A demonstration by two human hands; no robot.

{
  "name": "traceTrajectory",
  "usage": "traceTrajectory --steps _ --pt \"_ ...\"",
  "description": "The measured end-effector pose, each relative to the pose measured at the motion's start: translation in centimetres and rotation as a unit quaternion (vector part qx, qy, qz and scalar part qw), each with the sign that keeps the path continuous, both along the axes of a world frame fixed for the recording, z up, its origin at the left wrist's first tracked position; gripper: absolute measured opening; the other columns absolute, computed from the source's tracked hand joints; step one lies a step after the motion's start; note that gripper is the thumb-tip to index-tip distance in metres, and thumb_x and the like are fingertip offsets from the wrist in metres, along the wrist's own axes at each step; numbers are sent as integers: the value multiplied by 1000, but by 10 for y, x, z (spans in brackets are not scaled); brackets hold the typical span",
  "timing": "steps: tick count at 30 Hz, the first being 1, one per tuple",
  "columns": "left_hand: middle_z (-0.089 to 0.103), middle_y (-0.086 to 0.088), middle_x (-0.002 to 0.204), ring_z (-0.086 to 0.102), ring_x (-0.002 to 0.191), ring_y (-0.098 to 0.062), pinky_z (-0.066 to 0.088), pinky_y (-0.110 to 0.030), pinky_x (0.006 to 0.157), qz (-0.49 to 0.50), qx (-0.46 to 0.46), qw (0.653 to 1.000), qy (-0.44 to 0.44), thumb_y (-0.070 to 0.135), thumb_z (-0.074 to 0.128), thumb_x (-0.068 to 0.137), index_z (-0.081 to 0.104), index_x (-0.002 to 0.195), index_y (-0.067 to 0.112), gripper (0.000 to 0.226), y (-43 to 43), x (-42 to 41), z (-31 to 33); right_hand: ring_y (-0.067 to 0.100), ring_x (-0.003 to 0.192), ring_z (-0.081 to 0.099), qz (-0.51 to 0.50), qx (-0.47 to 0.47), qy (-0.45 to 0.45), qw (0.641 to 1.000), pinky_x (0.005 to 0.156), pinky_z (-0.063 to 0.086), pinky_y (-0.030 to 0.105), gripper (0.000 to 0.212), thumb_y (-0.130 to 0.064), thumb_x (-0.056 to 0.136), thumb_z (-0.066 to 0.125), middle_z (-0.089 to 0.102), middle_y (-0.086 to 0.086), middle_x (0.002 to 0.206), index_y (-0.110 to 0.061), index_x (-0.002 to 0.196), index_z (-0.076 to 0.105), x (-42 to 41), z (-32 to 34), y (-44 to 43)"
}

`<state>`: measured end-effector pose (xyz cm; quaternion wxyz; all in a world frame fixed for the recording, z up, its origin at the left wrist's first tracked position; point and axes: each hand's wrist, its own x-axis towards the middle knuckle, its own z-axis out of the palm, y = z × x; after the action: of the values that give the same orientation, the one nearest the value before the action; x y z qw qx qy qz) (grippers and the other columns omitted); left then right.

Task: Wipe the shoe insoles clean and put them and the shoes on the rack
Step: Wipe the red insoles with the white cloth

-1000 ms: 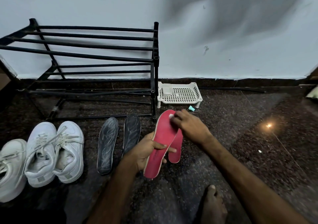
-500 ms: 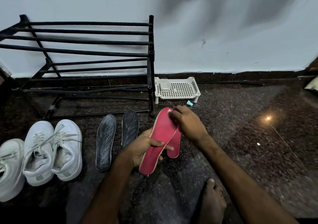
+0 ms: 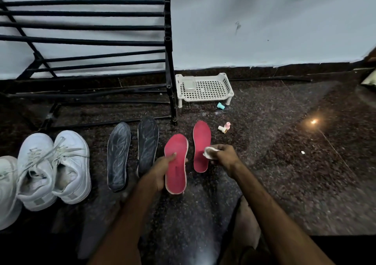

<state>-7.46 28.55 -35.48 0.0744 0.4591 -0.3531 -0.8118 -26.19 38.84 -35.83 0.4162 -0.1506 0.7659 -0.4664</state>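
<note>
Low in the centre of the frame, the left hand (image 3: 162, 169) grips a red insole (image 3: 176, 163) by its left edge, thumb across the top and fingers curled beneath. Just to its right, a second red insole (image 3: 201, 142) lies flat on the dark speckled floor (image 3: 284, 163). The right hand (image 3: 223, 155) pinches a small white wipe (image 3: 209, 152) over it. Two dark grey insoles (image 3: 118, 154) lie left of centre, with white sneakers (image 3: 53, 169) beyond them. The black rack (image 3: 91, 40) stands at upper left.
</note>
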Motion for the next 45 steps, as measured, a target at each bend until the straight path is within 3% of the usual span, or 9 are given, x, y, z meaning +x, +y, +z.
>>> traceTrajectory --steps 4,8,13,16,20,28,31,36,45 --pt "65 -11 83 62 55 -18 52 -27 51 -7 -70 998 -6 0 55 95 50 133 8 39 1 0 -14 24 71 62 32 -11 6 999 60 49 30 27 -28 88 70 72 20 85 -1 87 70 8 -10 -17" --pt "68 -14 89 67 64 -20 57 -32 59 -16 -82 996 16 -3 55 93 53 130 4 38 2 0 -24 18 59 60 100 23 45 994 57 46 30 50 -63 76 68 72 10 71 -13 68 68 14 -17 -28" --pt "72 -15 102 68 87 -27 53 -48 88 -12 -87 996 -11 19 56 97 59 126 6 32 -3 -2 -35 8 59 56 86 5 11 996 60 44 26 23 -36 79 80 67 -2 72 -17 76 67 21 -26 -33" --pt "74 -14 101 70 84 -24 57 -38 75 16 -91 995 -28 50 40 100 65 117 8 51 -4 -6 -33 12 61 56 84 -28 -39 995 59 44 24 12 -15 84 75 68 7 78 -5 85 70 27 -22 -35" --pt "71 -12 107 68 87 -19 56 -35 80 140 -96 985 22 36 41 103 60 123 6 41 -1 -11 -38 13 46 33 104 -46 -112 987 44 22 20 9 -15 87 71 60 0 61 -12 79 69 30 -16 -32" --pt "67 -18 119 65 106 -29 51 -44 97 154 -36 984 80 28 53 98 60 126 5 37 -8 -9 -25 4 44 42 77 -1 -142 987 38 32 14 9 -23 85 74 57 -5 62 -16 84 68 43 -4 -34" --pt "70 -16 113 67 102 -28 52 -43 95 137 -125 982 18 30 54 99 65 117 6 32 -15 -4 -24 5 50 52 7 -72 -78 994 41 38 15 12 -16 85 74 63 -1 66 -6 88 69 38 11 -36" --pt "52 -10 71 42 64 -20 36 -36 59 126 -297 944 -70 35 54 97 60 81 -5 43 -15 -5 -21 13 71 67 -77 -161 96 979 61 57 31 14 -26 80 78 73 0 81 -17 89 72 31 31 -48" --pt "74 -14 93 69 83 -22 54 -35 78 142 -377 914 -51 4 64 91 69 98 3 9 -8 -19 -1 15 80 65 76 -31 349 934 70 51 28 7 -18 90 66 70 1 89 -14 95 68 75 14 -47"
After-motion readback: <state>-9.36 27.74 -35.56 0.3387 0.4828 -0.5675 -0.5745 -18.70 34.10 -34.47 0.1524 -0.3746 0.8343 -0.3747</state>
